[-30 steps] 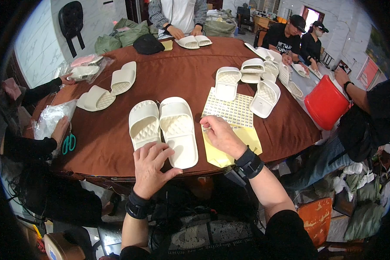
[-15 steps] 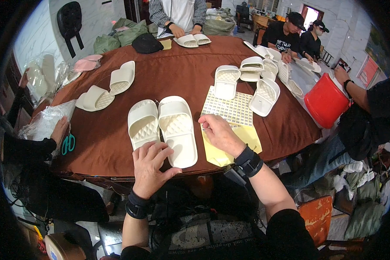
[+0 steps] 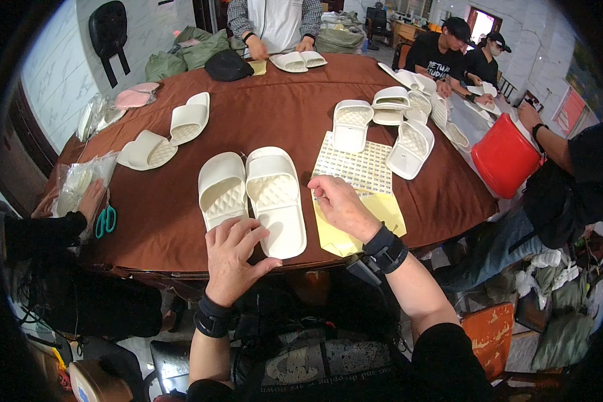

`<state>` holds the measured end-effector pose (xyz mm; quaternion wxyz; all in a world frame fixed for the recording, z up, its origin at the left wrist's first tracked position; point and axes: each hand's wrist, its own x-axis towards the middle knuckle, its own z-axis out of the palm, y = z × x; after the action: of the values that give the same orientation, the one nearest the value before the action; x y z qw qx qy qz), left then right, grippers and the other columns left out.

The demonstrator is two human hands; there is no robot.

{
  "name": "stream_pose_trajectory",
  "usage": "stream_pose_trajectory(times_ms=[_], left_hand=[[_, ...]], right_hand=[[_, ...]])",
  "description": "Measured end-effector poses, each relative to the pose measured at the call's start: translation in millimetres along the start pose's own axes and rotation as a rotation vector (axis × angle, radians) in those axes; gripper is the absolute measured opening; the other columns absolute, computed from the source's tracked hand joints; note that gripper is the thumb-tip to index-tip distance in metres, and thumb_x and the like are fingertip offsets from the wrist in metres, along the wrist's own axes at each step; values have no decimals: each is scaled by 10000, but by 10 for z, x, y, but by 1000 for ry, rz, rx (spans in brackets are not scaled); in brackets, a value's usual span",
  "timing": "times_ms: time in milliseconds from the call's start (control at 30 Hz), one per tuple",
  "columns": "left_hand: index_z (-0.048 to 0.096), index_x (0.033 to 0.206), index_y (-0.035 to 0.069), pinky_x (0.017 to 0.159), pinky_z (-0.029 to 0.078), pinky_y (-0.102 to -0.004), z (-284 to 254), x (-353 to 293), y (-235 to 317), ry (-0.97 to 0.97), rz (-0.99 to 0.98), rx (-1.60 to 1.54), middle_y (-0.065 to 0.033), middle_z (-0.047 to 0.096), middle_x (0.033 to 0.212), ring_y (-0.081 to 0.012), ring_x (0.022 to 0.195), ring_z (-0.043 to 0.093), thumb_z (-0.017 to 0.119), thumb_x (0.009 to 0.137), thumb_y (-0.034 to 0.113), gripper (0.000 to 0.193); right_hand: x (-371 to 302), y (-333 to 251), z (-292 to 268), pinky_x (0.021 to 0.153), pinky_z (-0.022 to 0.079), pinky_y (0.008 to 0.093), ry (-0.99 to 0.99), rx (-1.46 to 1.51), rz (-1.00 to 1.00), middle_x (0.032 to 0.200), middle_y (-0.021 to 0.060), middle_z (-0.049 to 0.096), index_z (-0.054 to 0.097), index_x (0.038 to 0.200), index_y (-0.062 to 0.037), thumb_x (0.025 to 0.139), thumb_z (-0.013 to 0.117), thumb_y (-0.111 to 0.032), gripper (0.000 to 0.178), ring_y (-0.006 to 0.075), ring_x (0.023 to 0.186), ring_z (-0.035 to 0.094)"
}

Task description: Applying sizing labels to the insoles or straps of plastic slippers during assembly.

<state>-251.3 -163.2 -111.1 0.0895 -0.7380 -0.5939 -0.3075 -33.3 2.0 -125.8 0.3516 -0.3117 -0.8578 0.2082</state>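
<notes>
A pair of cream slippers lies side by side in front of me, the left slipper (image 3: 222,184) and the right slipper (image 3: 276,201), toe straps at the far end. My left hand (image 3: 236,254) rests over the heel of the left one, fingers spread, its thumb close to the right one's heel edge. Just right of the pair, my right hand (image 3: 342,206) is closed, thumb and forefinger pressed together; whatever they pinch is too small to make out. Beneath and beyond that hand is a sheet of small printed stickers (image 3: 355,167) on yellow backing (image 3: 382,211).
More cream slippers (image 3: 410,149) cluster at the right, and another pair (image 3: 147,151) lies at the left on the brown cloth (image 3: 261,114). Teal scissors (image 3: 105,221) sit near a co-worker's hand (image 3: 92,199) and a clear bag (image 3: 74,191). A red stool (image 3: 506,154) stands right.
The co-worker at the left has lowered a bagged pair of slippers to the table. Across from me, a person's hand has shifted toward a yellow sheet. My own hands stay nearly still.
</notes>
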Motion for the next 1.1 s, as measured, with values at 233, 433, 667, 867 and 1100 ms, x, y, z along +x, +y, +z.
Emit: stream_pose_trajectory(times_ms=[233, 433, 667, 867, 1100], left_hand=[[659, 1088, 157, 960, 371, -453, 1, -3, 0, 7, 1, 9, -13, 630, 1165, -285, 1158, 541, 832, 624, 474, 588], [660, 1083, 157, 958, 372, -448, -8, 10, 11, 4, 1, 5, -12, 632, 1160, -283, 1156, 541, 829, 624, 474, 583], [661, 1082, 153, 959, 370, -444, -10, 2, 1, 3, 5, 12, -16, 631, 1163, -282, 1159, 539, 817, 643, 497, 579], [660, 1080, 150, 959, 368, -444, 2, -3, -6, -3, 6, 8, -18, 630, 1169, -283, 1161, 538, 811, 654, 505, 575], [659, 1083, 149, 961, 364, -448, -3, -2, -5, 2, 6, 9, -20, 630, 1168, -280, 1161, 540, 812, 653, 502, 577]], right_hand=[[5, -12, -10, 788, 505, 410, -13, 10, -10, 937, 133, 620, 561, 1115, -35, 847, 545, 67, 287, 305, 892, 622], [4, -4, 1, 791, 506, 400, 8, 50, 5, 946, 134, 620, 554, 1125, -27, 838, 544, 82, 307, 300, 897, 624], [10, -16, -2, 792, 504, 433, 1, 31, 16, 941, 165, 645, 560, 1086, -8, 864, 574, 47, 230, 339, 899, 635], [7, -34, -6, 797, 505, 431, 10, 46, 25, 943, 167, 647, 562, 1082, -9, 865, 567, 52, 226, 341, 900, 636], [13, -22, -13, 797, 516, 429, -1, 95, 50, 961, 169, 643, 552, 1096, -3, 858, 575, 50, 245, 336, 909, 641]])
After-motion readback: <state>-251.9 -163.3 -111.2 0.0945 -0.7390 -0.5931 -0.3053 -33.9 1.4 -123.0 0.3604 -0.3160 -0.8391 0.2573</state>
